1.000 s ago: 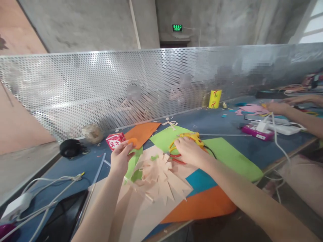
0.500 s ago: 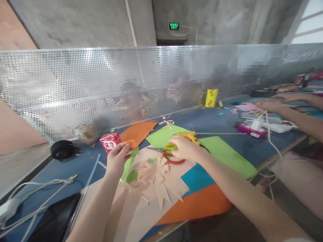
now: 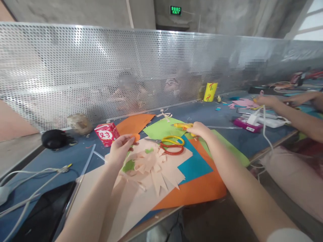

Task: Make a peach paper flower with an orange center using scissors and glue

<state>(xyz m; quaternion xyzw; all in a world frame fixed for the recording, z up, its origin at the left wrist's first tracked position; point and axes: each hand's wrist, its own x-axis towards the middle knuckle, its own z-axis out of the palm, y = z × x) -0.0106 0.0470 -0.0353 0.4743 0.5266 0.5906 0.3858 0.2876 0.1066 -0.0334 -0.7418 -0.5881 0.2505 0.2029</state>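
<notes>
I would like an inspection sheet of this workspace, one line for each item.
Surface: blue table, crowded with paper sheets.
Job's things: small orange piece; yellow glue gun; cut peach paper.
Clutter: scissors lying loose, red carton, yellow can, paper scraps, black object.
Hands: left hand pinches the orange piece; right hand rests on the glue gun, grip not clear.
Cables: white cables at the near left; another white cable hangs off the right edge.
Surroundings: perforated metal screen, people behind it; another person's arms at right.
</notes>
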